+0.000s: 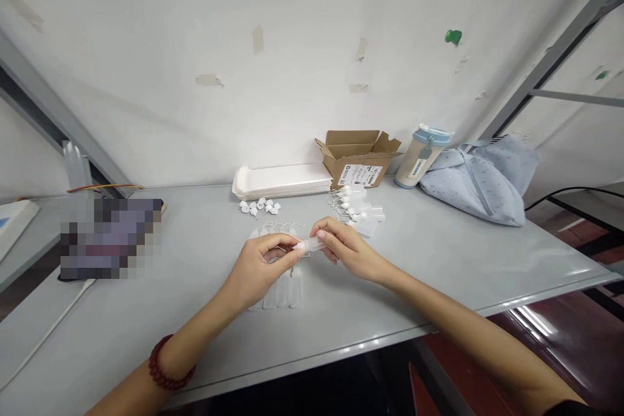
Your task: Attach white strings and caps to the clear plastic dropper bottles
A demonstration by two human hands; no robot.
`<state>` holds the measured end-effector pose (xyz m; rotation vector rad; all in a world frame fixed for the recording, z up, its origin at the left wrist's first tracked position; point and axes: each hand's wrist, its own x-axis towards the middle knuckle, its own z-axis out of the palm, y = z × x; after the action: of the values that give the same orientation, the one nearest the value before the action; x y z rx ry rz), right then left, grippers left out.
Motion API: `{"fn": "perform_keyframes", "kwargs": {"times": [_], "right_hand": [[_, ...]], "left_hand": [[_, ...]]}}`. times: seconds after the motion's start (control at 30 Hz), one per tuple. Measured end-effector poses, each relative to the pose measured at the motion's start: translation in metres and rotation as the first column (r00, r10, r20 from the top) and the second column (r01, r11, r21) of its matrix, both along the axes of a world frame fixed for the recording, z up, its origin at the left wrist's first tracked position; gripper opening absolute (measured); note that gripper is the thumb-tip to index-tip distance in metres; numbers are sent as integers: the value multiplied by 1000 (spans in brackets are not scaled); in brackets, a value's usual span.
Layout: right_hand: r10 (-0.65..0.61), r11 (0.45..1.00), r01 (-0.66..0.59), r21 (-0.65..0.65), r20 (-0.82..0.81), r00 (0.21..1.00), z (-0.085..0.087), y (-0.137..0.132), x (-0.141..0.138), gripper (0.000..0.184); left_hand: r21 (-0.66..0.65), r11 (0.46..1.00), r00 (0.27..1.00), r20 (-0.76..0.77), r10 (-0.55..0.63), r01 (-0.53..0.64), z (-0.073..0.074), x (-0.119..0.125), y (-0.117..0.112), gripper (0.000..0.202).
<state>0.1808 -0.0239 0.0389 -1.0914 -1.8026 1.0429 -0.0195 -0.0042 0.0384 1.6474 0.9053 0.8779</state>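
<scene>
Above the middle of a grey table [439,260], my left hand [260,270] and my right hand [344,247] meet on one small clear plastic bottle [312,245], held sideways. The left fingers pinch its cap end, the right fingers grip its body. Under my hands lies a row of several similar clear bottles [280,289]. Behind them is a cluster of capped bottles [358,208], with a few loose white caps [260,207] to its left. A red bead bracelet [168,364] is on my left wrist.
A stack of white trays [283,182] and an open cardboard box [361,156] stand against the wall. A blue-lidded cup [422,156] and a light blue cloth bag [480,179] sit at the right. A blurred dark object [110,237] lies at the left.
</scene>
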Motion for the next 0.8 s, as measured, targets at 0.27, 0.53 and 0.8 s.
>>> {"fn": "perform_keyframes", "kwargs": {"times": [0.27,0.53,0.8], "right_hand": [[76,997,-74,-31,80,994,6,-4,2,28],[131,989,-134,61,56,990,6,-4,4,23],[125,991,-126,40,18,992,6,-3,6,21]], "left_hand": [[-85,994,995,-71,-77,71,7,-2,6,26],[-253,948,982,35,-188,191,2,-4,7,39],[-108,983,989,-21,-149,146,7,-6,3,21]]}}
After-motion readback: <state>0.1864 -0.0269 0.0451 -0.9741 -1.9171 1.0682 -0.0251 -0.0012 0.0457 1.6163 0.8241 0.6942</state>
